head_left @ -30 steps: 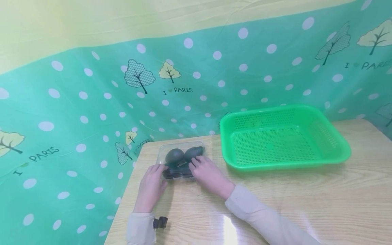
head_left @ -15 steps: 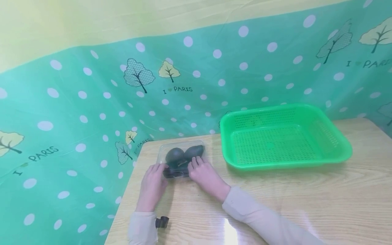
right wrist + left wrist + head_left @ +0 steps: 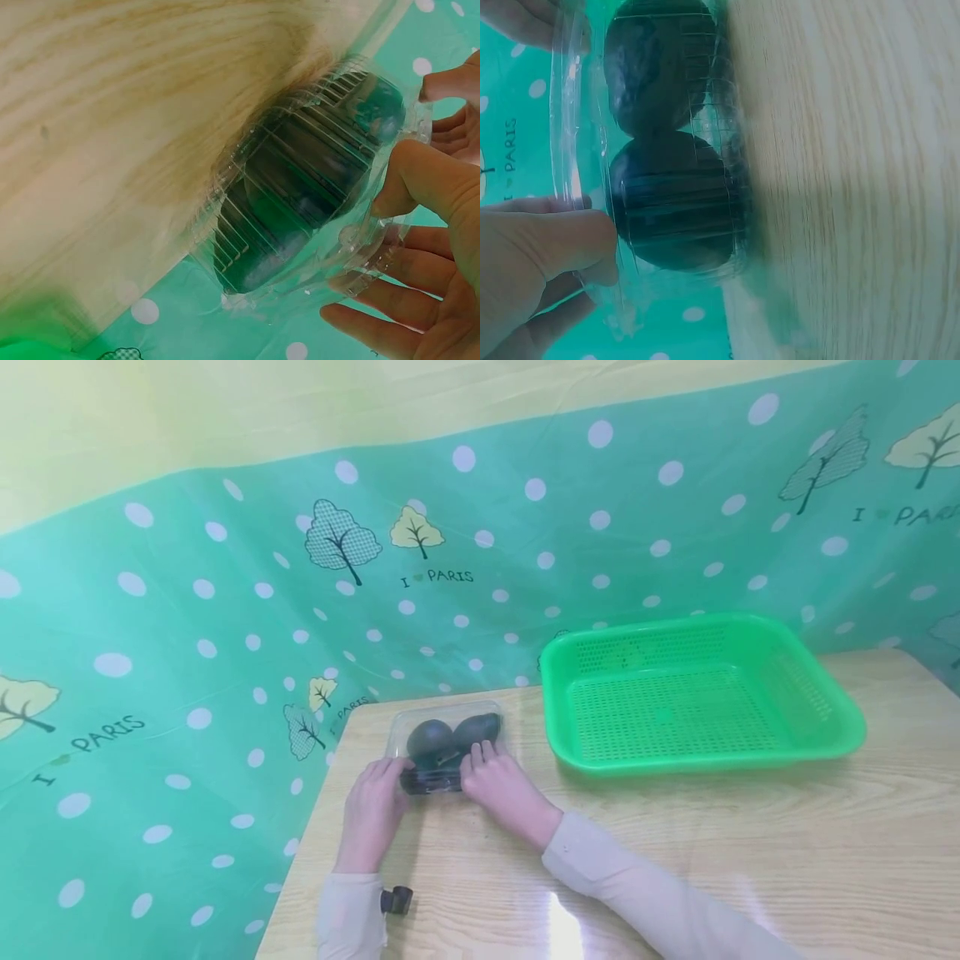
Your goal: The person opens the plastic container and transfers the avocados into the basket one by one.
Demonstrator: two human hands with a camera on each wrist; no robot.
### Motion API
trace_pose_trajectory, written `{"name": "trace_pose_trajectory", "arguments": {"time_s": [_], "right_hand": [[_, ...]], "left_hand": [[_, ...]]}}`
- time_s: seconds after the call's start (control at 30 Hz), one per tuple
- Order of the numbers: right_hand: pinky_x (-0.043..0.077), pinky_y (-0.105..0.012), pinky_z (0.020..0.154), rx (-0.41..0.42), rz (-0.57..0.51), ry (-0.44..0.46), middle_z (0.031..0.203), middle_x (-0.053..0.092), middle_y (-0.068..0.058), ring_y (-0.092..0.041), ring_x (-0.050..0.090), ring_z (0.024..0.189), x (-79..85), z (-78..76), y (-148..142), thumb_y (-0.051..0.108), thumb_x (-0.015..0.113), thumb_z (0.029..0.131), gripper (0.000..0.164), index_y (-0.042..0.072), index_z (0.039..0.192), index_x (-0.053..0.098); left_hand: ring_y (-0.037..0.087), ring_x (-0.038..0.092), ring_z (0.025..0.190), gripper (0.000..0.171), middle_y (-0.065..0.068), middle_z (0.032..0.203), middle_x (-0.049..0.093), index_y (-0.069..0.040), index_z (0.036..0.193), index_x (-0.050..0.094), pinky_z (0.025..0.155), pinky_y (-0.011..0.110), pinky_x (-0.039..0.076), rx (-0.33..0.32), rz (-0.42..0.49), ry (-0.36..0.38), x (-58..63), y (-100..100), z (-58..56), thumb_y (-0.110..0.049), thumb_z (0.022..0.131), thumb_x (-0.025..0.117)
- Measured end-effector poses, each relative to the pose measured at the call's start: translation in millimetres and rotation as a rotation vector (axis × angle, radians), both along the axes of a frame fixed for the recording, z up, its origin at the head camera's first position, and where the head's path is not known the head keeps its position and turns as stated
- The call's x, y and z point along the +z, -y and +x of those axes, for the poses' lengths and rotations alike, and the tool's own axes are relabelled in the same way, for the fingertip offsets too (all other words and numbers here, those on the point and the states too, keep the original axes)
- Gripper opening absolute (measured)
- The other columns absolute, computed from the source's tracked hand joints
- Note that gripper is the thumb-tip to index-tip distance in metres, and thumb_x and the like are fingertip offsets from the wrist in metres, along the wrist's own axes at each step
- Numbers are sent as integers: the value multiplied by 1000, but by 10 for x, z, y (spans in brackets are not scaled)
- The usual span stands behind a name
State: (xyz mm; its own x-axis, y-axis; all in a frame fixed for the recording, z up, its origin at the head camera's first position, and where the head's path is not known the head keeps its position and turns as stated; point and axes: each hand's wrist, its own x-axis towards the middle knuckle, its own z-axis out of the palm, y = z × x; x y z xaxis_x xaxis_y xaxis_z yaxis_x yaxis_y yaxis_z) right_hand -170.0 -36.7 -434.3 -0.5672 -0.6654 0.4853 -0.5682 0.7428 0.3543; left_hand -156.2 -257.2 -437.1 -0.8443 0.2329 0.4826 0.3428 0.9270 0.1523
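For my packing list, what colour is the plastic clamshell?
Clear, colourless: the plastic clamshell shows best in the right wrist view.

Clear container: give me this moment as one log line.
left hand: grips clear container | right hand: grips same container | dark oval items: inside | green basket: to its right

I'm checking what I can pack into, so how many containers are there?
2: the clear box between the left hand and right hand, and the green basket on the table to its right.
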Motion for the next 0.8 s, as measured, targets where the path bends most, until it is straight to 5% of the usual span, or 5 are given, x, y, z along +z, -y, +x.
{"name": "trace_pose_trajectory", "arguments": {"time_s": [0.43, 0.67, 0.8], "right_hand": [[61, -35, 76, 6, 83, -16, 98, 76, -12, -23, 71, 83, 86, -52, -19, 6, 69, 87, 13, 8, 99, 75], [51, -24, 57, 42, 53, -23, 76, 69, -2, -13, 57, 63, 135, -78, -50, 7, 69, 86, 7, 13, 87, 73], [54, -24, 61, 58, 45, 1, 82, 71, -3, -14, 61, 68, 117, -69, -62, 7, 70, 86, 8, 12, 92, 73]], "left_hand": [[29, 66, 101, 45, 10, 106, 72, -9, 105, 69, 90, 42, 57, -48, 25, -15, -5, 46, -19, 18, 68, 70], [29, 67, 98, 45, 9, 106, 72, -9, 104, 68, 88, 43, 57, -34, 28, 7, 27, 35, -11, 16, 67, 73], [30, 67, 99, 45, 9, 107, 72, -9, 105, 67, 89, 44, 57, -33, 38, 25, 24, 42, -1, 15, 68, 74]]}}
